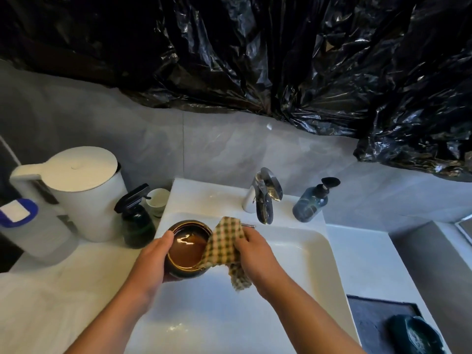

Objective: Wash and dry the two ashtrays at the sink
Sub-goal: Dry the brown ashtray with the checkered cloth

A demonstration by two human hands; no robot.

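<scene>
While the brown ashtray [187, 247] is held over the white sink [301, 254], just in front and to the left of the chrome tap [265, 195], the work looks to be at the drying step for this piece. The left hand [150, 264] is wrapped round the ashtray's outer wall, thumb over the near rim, gripping it firmly and tilting its mouth up toward the camera. The right hand [255, 254] is closed on a checked cloth [224, 247], which is pressed over the ashtray's right rim with a loose tail hanging below. No water runs from the tap, so I judge the washing of this one done and the wiping under way.

A second, dark green ashtray [413, 335] lies on a dark mat [370, 318] well to the right of the tap and nearer the camera; whether it is washed I cannot tell, so it may be what is left.

The brown ashtray's glossy bowl holds nothing visible, only a bright reflection. Just right of the tap stands a pump bottle [310, 204], dark-tinted, its fill level unclear. Left of the tap are a small white cup [158, 200], a dark spray bottle [136, 221] and a lidded white bin [84, 192], contents hidden.
</scene>
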